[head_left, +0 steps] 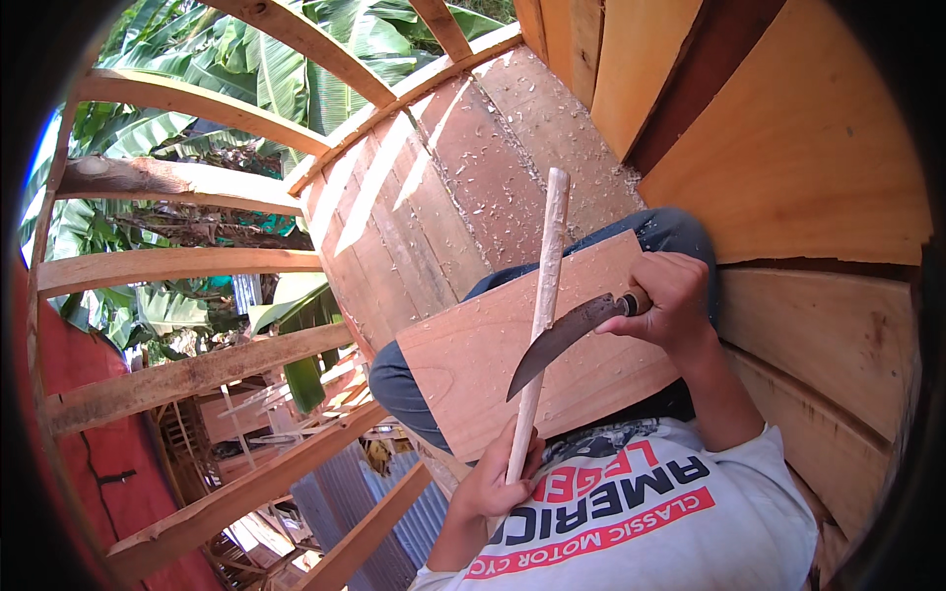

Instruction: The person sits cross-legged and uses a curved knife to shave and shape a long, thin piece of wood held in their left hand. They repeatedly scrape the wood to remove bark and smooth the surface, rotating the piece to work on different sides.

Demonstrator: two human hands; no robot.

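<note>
My left hand [499,471] is closed round the lower end of a pale peeled stick [544,295], close to my shirt. The stick slants up and away from me, over a thin wooden board [463,345] that rests across my lap. In my right hand [670,301] is the handle of a large knife [567,340] with a broad dark blade. The blade points down to the left and crosses over the stick around its middle. From this view I cannot tell whether the edge touches the wood.
Plank flooring [443,187] ahead is strewn with wood shavings. Wooden wall panels [798,148] rise close on my right. Along the left runs an open railing of wooden bars [187,261], with banana leaves [286,69] and corrugated metal sheets [350,502] beyond it.
</note>
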